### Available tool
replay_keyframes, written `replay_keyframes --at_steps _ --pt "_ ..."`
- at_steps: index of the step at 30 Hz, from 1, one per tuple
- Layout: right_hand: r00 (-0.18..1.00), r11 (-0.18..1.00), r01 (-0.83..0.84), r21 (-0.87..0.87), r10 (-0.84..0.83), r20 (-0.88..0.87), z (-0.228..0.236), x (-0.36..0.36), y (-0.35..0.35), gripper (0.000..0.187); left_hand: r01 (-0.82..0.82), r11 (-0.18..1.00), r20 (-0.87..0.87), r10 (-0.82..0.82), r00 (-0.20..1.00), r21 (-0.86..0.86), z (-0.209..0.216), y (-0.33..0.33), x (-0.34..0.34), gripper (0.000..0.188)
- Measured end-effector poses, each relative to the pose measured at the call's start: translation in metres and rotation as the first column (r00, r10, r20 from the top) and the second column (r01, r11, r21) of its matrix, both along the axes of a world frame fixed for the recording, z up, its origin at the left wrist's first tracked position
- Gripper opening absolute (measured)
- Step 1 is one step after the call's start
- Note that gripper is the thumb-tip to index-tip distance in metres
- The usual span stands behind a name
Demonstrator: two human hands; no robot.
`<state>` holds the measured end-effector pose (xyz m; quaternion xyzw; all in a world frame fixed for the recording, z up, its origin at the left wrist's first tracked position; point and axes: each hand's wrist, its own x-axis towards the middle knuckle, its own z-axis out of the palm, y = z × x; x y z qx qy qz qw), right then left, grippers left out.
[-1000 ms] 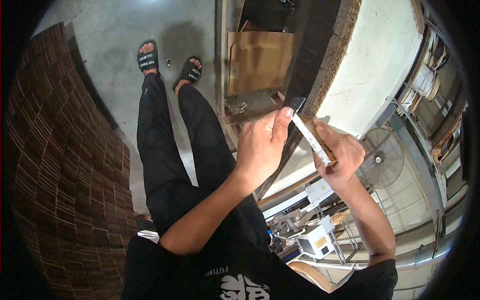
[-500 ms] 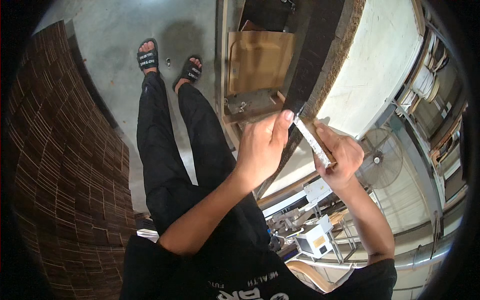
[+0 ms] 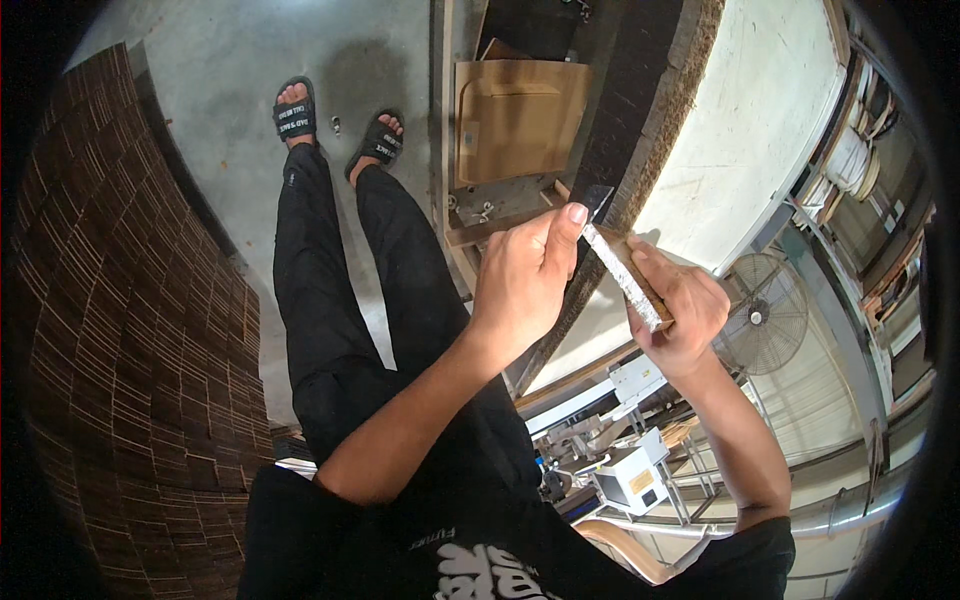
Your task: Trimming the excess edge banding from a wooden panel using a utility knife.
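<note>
My right hand [image 3: 685,305] is closed around a small brown wooden block [image 3: 650,291]. A long, narrow, rough white face of the block is turned up toward me. My left hand [image 3: 528,268] is closed in a pinch, its thumb on top, at the block's far end. From beyond the thumb sticks out a thin, dark, flat piece [image 3: 599,199] with a bright edge, like a blade; its grip end is hidden in the fingers. The piece meets or nearly meets the white face. Both hands are above the rough edge of a bench [image 3: 745,130] with a pale top.
A tall stack of dark brown pieces [image 3: 130,330] fills the left side. Below the bench edge lies a brown panel [image 3: 522,120] in a wooden frame. A caged fan [image 3: 765,315] stands beyond my right forearm, with a white machine [image 3: 630,480] nearer. My sandaled feet are on grey floor [image 3: 220,130].
The dark flat piece in my left hand has turned, so more of its flat side shows past the thumb. My left hand has risen slightly in view; the block has barely moved.
</note>
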<state>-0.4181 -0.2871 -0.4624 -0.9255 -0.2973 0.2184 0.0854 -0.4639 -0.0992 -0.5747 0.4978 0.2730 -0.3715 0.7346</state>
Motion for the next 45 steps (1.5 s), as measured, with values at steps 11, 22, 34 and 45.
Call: replay_keyframes --at_steps 11,22,34,45 --pt "0.999 0.999 0.038 0.002 -0.038 0.013 -0.002 -0.002 0.002 0.046 0.063 0.996 -0.005 -0.063 0.998 -0.056 0.011 0.006 -0.001 0.055" --pt "1.0 1.0 0.015 -0.011 -0.016 -0.027 0.003 0.0 0.001 0.043 -0.036 0.998 0.018 0.037 0.999 -0.057 0.002 0.001 -0.005 0.071" --pt "0.999 0.999 0.037 -0.006 -0.037 -0.004 0.002 0.0 0.002 0.043 0.058 0.998 0.049 -0.057 0.997 -0.026 0.018 0.007 -0.005 0.052" --pt "0.999 0.999 0.044 -0.006 -0.044 0.012 0.001 -0.004 0.001 0.044 -0.019 0.997 -0.012 0.018 1.0 -0.077 0.018 0.012 -0.011 0.068"
